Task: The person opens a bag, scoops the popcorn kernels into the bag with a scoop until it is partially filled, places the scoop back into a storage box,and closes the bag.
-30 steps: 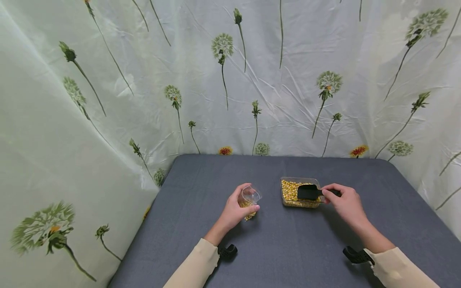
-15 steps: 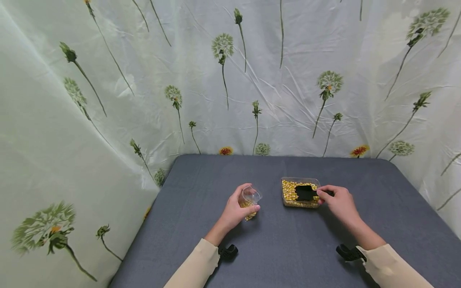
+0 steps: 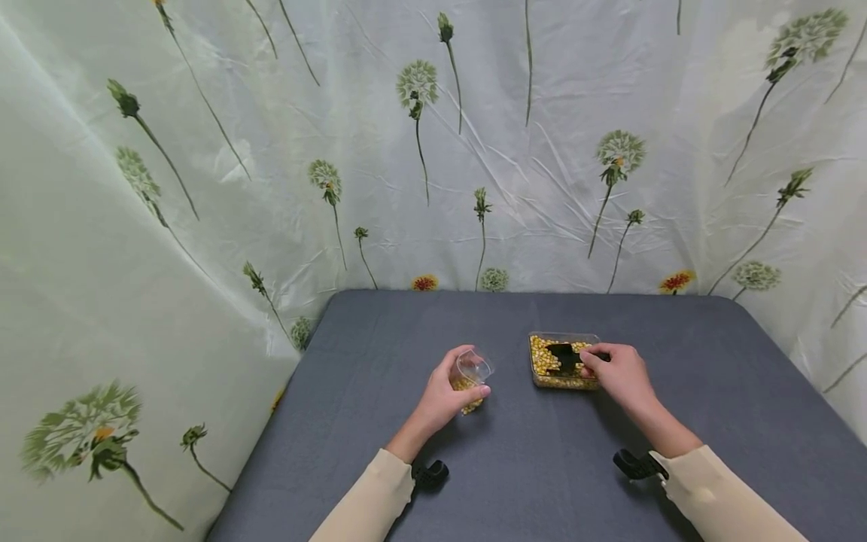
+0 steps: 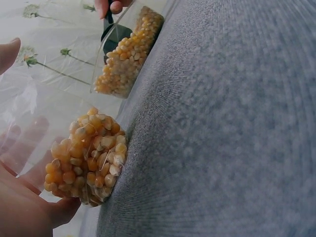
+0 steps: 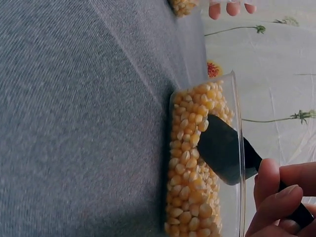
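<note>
My left hand (image 3: 440, 395) holds a clear plastic cup (image 3: 474, 366), fingers and thumb curved round its sides. Yellow corn kernels (image 4: 89, 158) fill its lower part, and it stands on the table in the left wrist view. My right hand (image 3: 619, 373) pinches the handle of a small black scoop (image 5: 219, 148). The scoop's blade is pushed down into the corn kernels (image 5: 190, 182) of a clear rectangular container (image 3: 565, 385), its front edge buried among them. In the left wrist view the scoop shows through the container's wall.
A dark grey cloth covers the table (image 3: 528, 467). Behind and to the left hangs a pale curtain (image 3: 379, 135) printed with dandelions. Black straps with mounts (image 3: 430, 474) sit on both wrists by the cream sleeves (image 3: 369, 500).
My right hand has moved left, pushing the scoop from above the kernels down into them toward the container's left side. The left hand and cup have stayed in place.
</note>
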A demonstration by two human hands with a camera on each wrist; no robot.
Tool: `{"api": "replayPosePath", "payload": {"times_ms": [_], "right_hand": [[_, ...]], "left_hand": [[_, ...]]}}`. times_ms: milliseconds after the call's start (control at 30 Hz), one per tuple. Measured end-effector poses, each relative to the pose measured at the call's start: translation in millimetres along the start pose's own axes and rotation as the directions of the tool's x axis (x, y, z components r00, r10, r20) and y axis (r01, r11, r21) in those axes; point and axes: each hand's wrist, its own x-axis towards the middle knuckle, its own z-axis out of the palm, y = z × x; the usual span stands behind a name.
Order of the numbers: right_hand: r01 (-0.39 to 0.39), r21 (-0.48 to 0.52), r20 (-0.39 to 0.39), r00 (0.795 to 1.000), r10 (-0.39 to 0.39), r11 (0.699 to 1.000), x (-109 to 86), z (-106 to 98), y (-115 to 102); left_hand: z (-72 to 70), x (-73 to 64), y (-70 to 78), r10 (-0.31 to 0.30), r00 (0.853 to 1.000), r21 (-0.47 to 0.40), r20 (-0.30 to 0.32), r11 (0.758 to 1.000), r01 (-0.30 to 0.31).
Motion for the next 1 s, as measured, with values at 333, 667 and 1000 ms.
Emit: {"api": "replayPosePath", "payload": {"times_ms": [333,667,1000], "right_hand": [[-0.061,0.192,0.017,0.998,0.059,0.98,-8.9,-1.3,4.2],[-0.175,0.46,0.062,0.984,0.165,0.871,-17.8,-9.1,11.4],[-0.225,0.641,0.126,0.974,0.189,0.733,-23.2,-12.8,22.5]], "left_hand": [[0.1,0.6,1.2,-0.03,0.999,0.032,0.014,0.999,0.03],[-2.1,-4.3,35.1,-0.011,1.0,0.022,0.024,1.0,0.01],[-2.8,-2.9,26.1,-0.018,1.0,0.006,0.016,1.0,0.018]]}}
